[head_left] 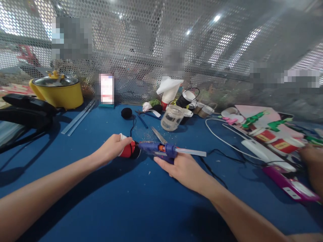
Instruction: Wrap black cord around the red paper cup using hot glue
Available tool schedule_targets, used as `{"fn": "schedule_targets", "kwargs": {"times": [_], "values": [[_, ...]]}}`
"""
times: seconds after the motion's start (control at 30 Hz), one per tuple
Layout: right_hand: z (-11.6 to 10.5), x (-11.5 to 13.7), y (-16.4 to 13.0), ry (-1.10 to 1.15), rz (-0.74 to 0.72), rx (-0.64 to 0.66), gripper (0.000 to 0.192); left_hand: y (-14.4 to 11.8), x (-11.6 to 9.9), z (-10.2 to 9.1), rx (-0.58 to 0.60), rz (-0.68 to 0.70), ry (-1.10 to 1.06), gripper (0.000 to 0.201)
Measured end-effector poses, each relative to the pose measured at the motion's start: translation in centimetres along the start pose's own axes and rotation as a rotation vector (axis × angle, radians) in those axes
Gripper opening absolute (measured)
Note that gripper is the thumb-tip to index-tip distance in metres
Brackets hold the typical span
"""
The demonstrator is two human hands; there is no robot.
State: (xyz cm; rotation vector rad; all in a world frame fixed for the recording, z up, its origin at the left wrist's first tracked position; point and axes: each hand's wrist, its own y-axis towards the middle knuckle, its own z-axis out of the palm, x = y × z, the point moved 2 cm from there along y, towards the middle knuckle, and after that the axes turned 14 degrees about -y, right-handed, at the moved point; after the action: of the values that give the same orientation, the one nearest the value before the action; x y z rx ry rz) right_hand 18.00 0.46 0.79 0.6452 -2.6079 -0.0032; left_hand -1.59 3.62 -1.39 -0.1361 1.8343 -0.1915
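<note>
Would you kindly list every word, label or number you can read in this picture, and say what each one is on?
None can be read.
Red cup and its neighbour: yellow labels, print too small.
Purple case: white sticker, blurred.
Card at the mesh wall: pixelated.
Red-and-white piece in the left hand, and glue gun in the right hand: no text visible.

Both of the person's forearms are bare from the lower edge of the view right up to the wrists; no sleeve, cuff or glove shows on either one. The left hand [112,147] carries no ring, watch or strap that I can see, and its wrist is plain. The right hand [182,167] is just as unadorned, with nothing worn at the wrist. The fingernails, where they show, look short and unpainted, though they are too small to be certain.
</note>
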Motion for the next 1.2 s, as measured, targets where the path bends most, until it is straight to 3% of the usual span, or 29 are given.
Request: {"fn": "schedule_targets", "kwargs": {"times": [0.3,0.53,0.8,1.2], "values": [[-0.2,0.5,-0.3,0.037,0.053,0.064,0.019,-0.1,0.0,0.0,0.014,0.031,0.005,0.033],[-0.3,0.2,0.8,0.21,0.104,0.087,0.029,-0.4,-0.1,0.1,0.042,0.064,0.084,0.036],[-0.4,0.2,0.8,0.198,0.1,0.112,0.038,-0.5,-0.2,0.1,0.05,0.08,0.099,0.035],[0.0,-0.2,1.4,0.174,0.096,0.099,0.031,-0.4,-0.2,0.1,0.039,0.094,0.099,0.036]]}}
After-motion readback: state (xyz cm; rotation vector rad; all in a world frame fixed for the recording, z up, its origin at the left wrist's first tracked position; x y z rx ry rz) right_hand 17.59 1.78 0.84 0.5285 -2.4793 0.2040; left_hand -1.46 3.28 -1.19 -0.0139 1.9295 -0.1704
